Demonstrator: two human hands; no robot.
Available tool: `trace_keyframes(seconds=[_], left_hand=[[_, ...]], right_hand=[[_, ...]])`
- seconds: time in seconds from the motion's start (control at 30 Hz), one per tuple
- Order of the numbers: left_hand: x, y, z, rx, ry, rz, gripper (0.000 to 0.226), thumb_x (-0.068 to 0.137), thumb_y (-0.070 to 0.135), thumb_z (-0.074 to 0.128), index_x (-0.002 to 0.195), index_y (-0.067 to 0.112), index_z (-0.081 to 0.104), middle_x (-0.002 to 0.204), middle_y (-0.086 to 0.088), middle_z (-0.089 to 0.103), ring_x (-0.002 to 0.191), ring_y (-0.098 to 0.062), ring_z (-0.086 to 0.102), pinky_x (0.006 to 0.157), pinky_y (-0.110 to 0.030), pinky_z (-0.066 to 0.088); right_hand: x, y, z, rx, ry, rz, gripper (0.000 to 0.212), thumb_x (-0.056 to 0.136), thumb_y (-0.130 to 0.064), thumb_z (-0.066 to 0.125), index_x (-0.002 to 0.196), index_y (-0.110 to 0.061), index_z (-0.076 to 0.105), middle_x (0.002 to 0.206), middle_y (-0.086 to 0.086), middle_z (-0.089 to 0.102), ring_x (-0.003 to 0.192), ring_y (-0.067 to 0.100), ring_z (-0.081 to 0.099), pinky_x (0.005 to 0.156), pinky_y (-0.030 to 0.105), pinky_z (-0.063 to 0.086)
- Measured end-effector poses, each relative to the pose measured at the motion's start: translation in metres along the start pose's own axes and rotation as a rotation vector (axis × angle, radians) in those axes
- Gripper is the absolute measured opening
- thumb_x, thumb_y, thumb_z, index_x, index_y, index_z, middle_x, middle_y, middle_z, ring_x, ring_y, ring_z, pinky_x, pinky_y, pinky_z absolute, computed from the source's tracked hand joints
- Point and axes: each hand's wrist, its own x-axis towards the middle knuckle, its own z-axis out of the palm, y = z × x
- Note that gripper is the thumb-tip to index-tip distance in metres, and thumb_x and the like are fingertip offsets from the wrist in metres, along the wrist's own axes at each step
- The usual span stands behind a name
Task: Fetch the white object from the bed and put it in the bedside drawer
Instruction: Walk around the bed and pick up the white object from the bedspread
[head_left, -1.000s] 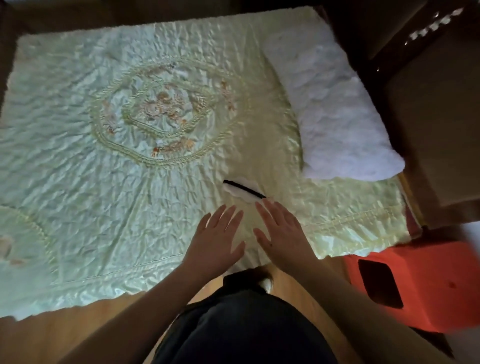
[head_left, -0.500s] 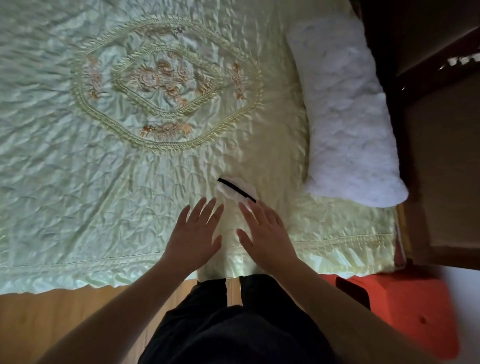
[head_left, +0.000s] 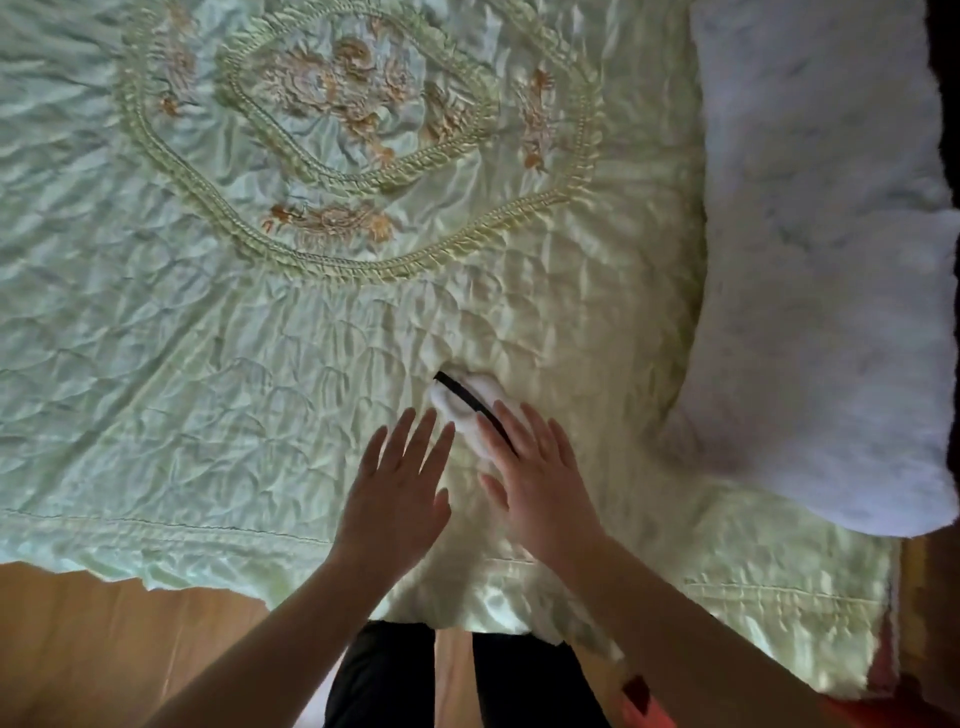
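A small white object with a black band lies on the pale green quilted bedspread, near the bed's front edge. My right hand is flat with fingers spread, and its fingertips overlap the object's near end. My left hand hovers just left of the object, fingers apart, holding nothing. The bedside drawer is not in view.
A fluffy white pillow lies along the right side of the bed. Wooden floor shows below the bedspread's edge, with my dark trouser legs against it. A bit of an orange-red thing sits at the bottom right.
The view has closed in on the bed. Both hands have reached forward; my right fingertips now lie over the white object's near end, where before they were just short of it.
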Motion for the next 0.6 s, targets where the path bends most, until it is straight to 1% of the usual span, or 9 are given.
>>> trace_keyframes(seconds=[0.03,0.07,0.13,0.17,0.23,0.33,0.43,0.5,0.6], left_hand=[[0.008,0.002,0.011,-0.008,-0.036,-0.002,0.067,0.091,0.035,0.051,0.150,0.014,0.028,0.158,-0.014,0.023,0.146,-0.031,0.018,0.117,-0.051,0.021],[0.017,0.004,0.021,0.004,-0.063,-0.001,0.069,0.094,0.036,0.047,0.153,0.016,0.016,0.160,-0.012,0.010,0.148,-0.029,0.007,0.120,-0.048,0.011],[0.034,0.008,0.041,0.040,-0.083,-0.009,0.069,0.099,0.038,0.032,0.152,0.020,-0.009,0.158,-0.006,-0.017,0.147,-0.024,-0.016,0.119,-0.043,-0.009],[0.042,0.009,0.049,0.044,-0.100,-0.025,0.069,0.099,0.038,0.028,0.151,0.022,-0.014,0.157,-0.004,-0.024,0.145,-0.023,-0.022,0.118,-0.042,-0.013],[0.056,0.010,0.062,0.039,-0.114,-0.056,0.069,0.099,0.036,0.027,0.152,0.022,-0.015,0.157,-0.004,-0.025,0.144,-0.021,-0.026,0.118,-0.041,-0.013],[0.075,0.006,0.078,0.040,-0.149,-0.075,0.069,0.098,0.033,0.029,0.152,0.020,-0.014,0.160,-0.005,-0.021,0.145,-0.022,-0.024,0.118,-0.041,-0.012],[0.086,0.002,0.091,0.050,-0.160,-0.083,0.069,0.098,0.031,0.031,0.153,0.020,-0.010,0.161,-0.006,-0.016,0.146,-0.022,-0.019,0.118,-0.040,-0.011],[0.092,-0.002,0.099,0.021,-0.157,-0.095,0.069,0.098,0.029,0.033,0.154,0.019,-0.006,0.162,-0.006,-0.012,0.147,-0.022,-0.016,0.118,-0.039,-0.010],[0.092,-0.007,0.111,-0.013,-0.178,-0.135,0.068,0.098,0.031,0.034,0.154,0.019,-0.003,0.163,-0.005,-0.009,0.148,-0.021,-0.014,0.119,-0.039,-0.007]], right_hand=[[0.009,0.010,0.008,0.012,-0.012,0.007,0.060,0.097,-0.037,0.050,0.150,-0.019,0.031,0.158,0.004,0.028,0.147,0.029,0.019,0.118,0.050,0.017],[0.019,0.018,0.015,0.016,-0.031,0.013,0.061,0.096,-0.037,0.051,0.150,-0.018,0.031,0.157,0.005,0.030,0.146,0.030,0.021,0.118,0.049,0.017],[0.035,0.032,0.028,0.011,-0.036,0.012,0.061,0.095,-0.033,0.057,0.148,-0.014,0.035,0.154,0.009,0.036,0.143,0.032,0.028,0.116,0.049,0.020],[0.044,0.040,0.034,0.006,-0.022,0.013,0.060,0.093,-0.030,0.060,0.146,-0.012,0.040,0.150,0.010,0.041,0.140,0.033,0.034,0.115,0.050,0.025],[0.061,0.054,0.047,-0.007,-0.028,0.022,0.058,0.093,-0.030,0.060,0.145,-0.012,0.042,0.148,0.011,0.045,0.139,0.032,0.037,0.114,0.049,0.027],[0.082,0.072,0.069,-0.043,-0.124,0.051,0.063,0.096,-0.040,0.048,0.151,-0.015,0.027,0.152,0.009,0.038,0.141,0.027,0.031,0.116,0.040,0.020],[0.095,0.082,0.086,-0.040,-0.129,0.137,0.071,0.096,-0.046,0.047,0.152,-0.013,0.020,0.146,0.010,0.043,0.135,0.027,0.039,0.109,0.037,0.027],[0.103,0.083,0.094,-0.036,-0.110,0.166,0.074,0.094,-0.049,0.050,0.152,-0.012,0.023,0.144,0.011,0.046,0.130,0.028,0.043,0.103,0.038,0.032],[0.113,0.079,0.102,-0.018,-0.066,0.186,0.075,0.087,-0.049,0.061,0.147,-0.013,0.034,0.136,0.011,0.050,0.122,0.030,0.047,0.097,0.039,0.036]])
